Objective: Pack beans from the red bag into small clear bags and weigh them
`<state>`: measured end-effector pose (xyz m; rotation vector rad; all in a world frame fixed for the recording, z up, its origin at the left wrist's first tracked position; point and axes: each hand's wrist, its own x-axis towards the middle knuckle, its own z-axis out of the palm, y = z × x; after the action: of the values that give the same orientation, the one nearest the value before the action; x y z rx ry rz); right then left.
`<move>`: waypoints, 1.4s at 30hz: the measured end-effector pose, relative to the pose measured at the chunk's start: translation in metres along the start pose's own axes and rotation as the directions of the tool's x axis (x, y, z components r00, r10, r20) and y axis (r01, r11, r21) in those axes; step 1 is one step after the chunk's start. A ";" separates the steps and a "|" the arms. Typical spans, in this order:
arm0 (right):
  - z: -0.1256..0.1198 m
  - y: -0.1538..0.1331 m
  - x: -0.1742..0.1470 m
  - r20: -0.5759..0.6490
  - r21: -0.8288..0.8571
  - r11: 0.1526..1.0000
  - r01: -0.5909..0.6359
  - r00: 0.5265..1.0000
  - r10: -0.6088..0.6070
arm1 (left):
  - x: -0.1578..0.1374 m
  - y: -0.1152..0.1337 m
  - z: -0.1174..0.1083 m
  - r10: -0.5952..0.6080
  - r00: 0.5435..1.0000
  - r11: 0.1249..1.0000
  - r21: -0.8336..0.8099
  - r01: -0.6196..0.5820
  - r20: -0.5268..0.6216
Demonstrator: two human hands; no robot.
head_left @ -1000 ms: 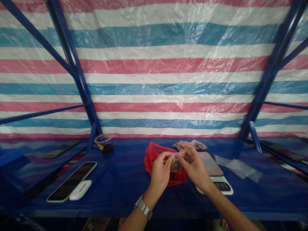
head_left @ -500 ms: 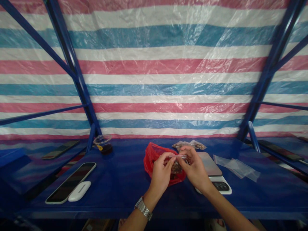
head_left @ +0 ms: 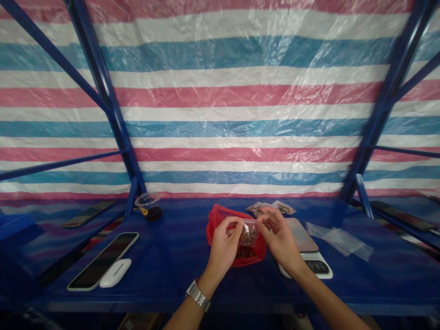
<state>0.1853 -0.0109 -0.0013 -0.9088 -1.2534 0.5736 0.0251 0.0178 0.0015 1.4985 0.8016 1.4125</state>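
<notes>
A small clear zip bag (head_left: 249, 234) with brown bits inside hangs between my hands, its top edge stretched straight. My left hand (head_left: 225, 243) pinches one upper corner, and my right hand (head_left: 279, 238) pinches the other. Below and behind it stands a red plastic bag (head_left: 216, 222), its mouth open, with dark brown pieces visible inside. Just right of the red bag is a white kitchen scale (head_left: 302, 236) with a metal plate, partly covered by my right hand and forearm. Several filled clear bags (head_left: 283, 207) lie behind my right hand.
Flat clear bags (head_left: 340, 240) lie right of the scale on the blue table (head_left: 178, 275). At the left are a phone (head_left: 105, 261), a white earbud case (head_left: 116, 273) and a plastic cup of dark liquid (head_left: 150, 208). Blue metal posts (head_left: 118, 123) rise at both sides.
My hands have moved apart along the bag's top edge, pulling it taut, so more of the bag shows. My left hand has shifted slightly left.
</notes>
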 end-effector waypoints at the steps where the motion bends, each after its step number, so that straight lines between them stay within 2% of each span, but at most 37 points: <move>1: -0.001 -0.001 0.000 0.007 -0.003 1.000 -0.003 1.000 0.003 | 0.000 0.000 -0.001 -0.001 1.000 1.000 0.001 0.001 0.004; 5: -0.002 -0.003 -0.001 0.023 -0.056 0.998 0.037 0.999 -0.036 | -0.002 0.002 -0.003 0.004 0.999 1.000 0.009 -0.005 0.043; 9: -0.002 -0.005 -0.002 -0.021 -0.188 0.978 0.090 0.995 -0.096 | -0.006 0.005 -0.002 0.015 0.996 1.000 0.024 -0.017 0.087; 13: -0.001 -0.011 -0.004 0.008 -0.261 0.963 0.074 0.997 -0.075 | -0.007 0.007 -0.001 0.029 0.996 0.999 0.035 -0.032 0.084; 18: 0.000 -0.014 -0.005 0.098 -0.229 0.971 0.072 0.994 -0.050 | -0.005 0.007 0.001 0.041 0.997 0.998 0.035 -0.043 0.072; 25: -0.003 -0.016 -0.005 0.075 -0.177 0.979 0.103 0.993 -0.091 | -0.004 0.006 0.007 0.038 0.996 0.999 0.022 -0.040 0.075; 35: -0.001 -0.020 -0.006 0.129 -0.073 0.997 0.022 0.992 -0.012 | -0.003 0.013 0.006 0.022 0.998 0.998 0.053 -0.024 0.052; 42: 0.005 -0.024 -0.007 0.105 -0.055 0.998 -0.026 0.994 0.032 | -0.006 0.018 0.003 0.029 0.998 0.997 0.072 -0.033 0.060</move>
<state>0.1760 -0.0282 0.0145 -0.9527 -1.3581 0.6204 0.0250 0.0047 0.0155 1.6076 0.8044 1.3682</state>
